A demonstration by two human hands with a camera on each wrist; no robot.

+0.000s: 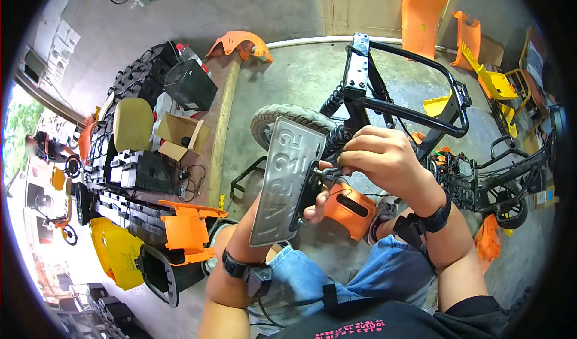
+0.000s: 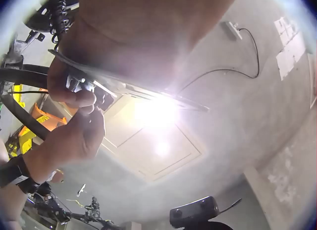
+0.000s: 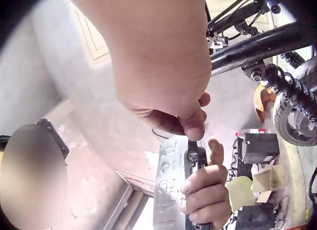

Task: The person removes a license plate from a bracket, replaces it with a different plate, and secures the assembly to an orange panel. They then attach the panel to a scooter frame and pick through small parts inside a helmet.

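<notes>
A silver licence plate with embossed characters stands tilted in front of the person's lap. Along its right edge runs a black bracket, with a bolt head showing in the right wrist view. My left hand grips the bracket and plate from behind, its fingers curled round the edge; in the head view the plate covers most of this hand. At the bracket's upper end, my right hand pinches a small dark metal part between thumb and fingers. I cannot tell what kind of part it is.
Just ahead stands a black vehicle frame with a wheel and coil springs. An orange body panel lies on the floor below the hands. At left are black batteries, an open cardboard box and yellow panels.
</notes>
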